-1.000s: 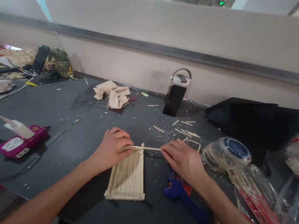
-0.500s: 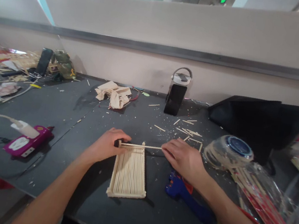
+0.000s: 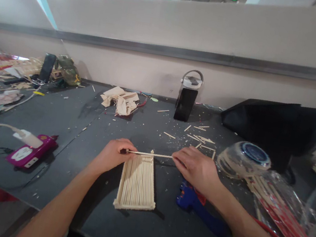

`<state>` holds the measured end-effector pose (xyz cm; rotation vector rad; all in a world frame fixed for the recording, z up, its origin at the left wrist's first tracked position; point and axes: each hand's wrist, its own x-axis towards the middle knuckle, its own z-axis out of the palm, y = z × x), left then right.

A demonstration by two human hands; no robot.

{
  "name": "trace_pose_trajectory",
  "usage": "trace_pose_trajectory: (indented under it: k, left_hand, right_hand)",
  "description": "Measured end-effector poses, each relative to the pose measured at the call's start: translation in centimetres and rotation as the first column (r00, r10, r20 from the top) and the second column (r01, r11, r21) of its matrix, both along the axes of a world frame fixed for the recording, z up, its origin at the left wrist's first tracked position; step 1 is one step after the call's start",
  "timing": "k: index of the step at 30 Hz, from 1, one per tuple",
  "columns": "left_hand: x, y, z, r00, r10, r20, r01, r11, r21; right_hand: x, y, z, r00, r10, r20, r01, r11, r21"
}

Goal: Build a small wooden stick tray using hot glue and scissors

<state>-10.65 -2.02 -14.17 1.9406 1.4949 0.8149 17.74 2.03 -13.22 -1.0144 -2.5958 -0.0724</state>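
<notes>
Moved since the earliest frame: left hand (image 3: 116, 152), drawn leftward, baring more of the stick panel (image 3: 137, 184) at its far end. Panel: one, flat on the counter (image 3: 70, 152) between the forearms. Blue glue gun (image 3: 186, 196): one, just on the near side of the right wrist. Thin stick (image 3: 160, 155): one, held level across the panel's far end; whether it touches cannot be told. Grip: left pinched on its left end, right hand (image 3: 197, 165) pinched on its right. Step in hand, apparently: aligning stick with panel edge; the next move calls for both ends kept level. Clear jar (image 3: 227, 158): one. Loose sticks (image 3: 169, 135): roughly a dozen. Phone (image 3: 185, 105): one, upright before one bottle (image 3: 192, 83).
</notes>
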Motion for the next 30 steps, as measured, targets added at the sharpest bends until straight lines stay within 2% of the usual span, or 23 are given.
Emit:
trace_pose_trajectory:
  k: [6,11,14,16,17,18,19,20,21,24,27,30]
  left_hand:
    - [0.0,0.0,-0.3,1.000,0.015,0.008,-0.015,1.000,-0.001]
    - [0.2,-0.2,0.3,0.999,0.053,-0.012,-0.053,0.998,0.021]
    - [0.5,-0.8,1.6,0.978,0.205,0.043,-0.210,0.959,0.192]
    - [1.2,-1.4,2.7,0.942,0.315,0.111,-0.334,0.884,0.327]
    - [1.7,-1.8,3.2,0.934,0.333,0.129,-0.358,0.865,0.352]
    - [2.4,-2.3,3.8,0.939,0.319,0.128,-0.343,0.878,0.333]
    - [3.2,-2.8,4.3,0.957,0.264,0.118,-0.287,0.919,0.271]
    - [4.0,-3.3,4.7,0.977,0.177,0.117,-0.194,0.968,0.157]
    - [5.0,-3.7,5.0,0.983,0.106,0.150,-0.114,0.993,0.044]
    - [7.6,-4.6,5.4,0.967,-0.005,0.256,0.047,0.986,-0.160]
    - [8.5,-4.6,5.0,0.973,0.005,0.231,0.046,0.976,-0.213]
    - [7.5,-4.5,4.5,0.999,0.046,0.007,-0.045,0.992,-0.115]
  right_hand:
    - [-0.1,0.0,-0.1,0.997,0.006,-0.079,-0.012,0.997,-0.074]
    - [0.0,0.2,0.2,0.963,-0.028,-0.268,-0.040,0.968,-0.246]
    - [-0.1,-0.1,1.2,0.890,-0.122,-0.439,-0.078,0.908,-0.412]
    - [-0.3,-0.5,2.0,0.822,-0.192,-0.537,-0.154,0.832,-0.533]
    - [-0.5,-0.8,2.4,0.786,-0.221,-0.577,-0.205,0.788,-0.580]
    - [-0.7,-1.1,2.7,0.753,-0.244,-0.611,-0.257,0.746,-0.615]
    - [-0.9,-1.5,2.9,0.723,-0.262,-0.639,-0.306,0.708,-0.637]
    - [-1.0,-1.7,3.0,0.695,-0.279,-0.662,-0.347,0.677,-0.649]
    - [-1.2,-2.0,3.1,0.671,-0.294,-0.680,-0.380,0.652,-0.656]
    - [-1.6,-2.6,3.0,0.634,-0.314,-0.707,-0.429,0.617,-0.659]
    - [-1.7,-3.1,3.1,0.673,-0.293,-0.679,-0.393,0.636,-0.664]
    - [-1.3,-3.8,3.6,0.732,-0.264,-0.628,-0.276,0.728,-0.628]
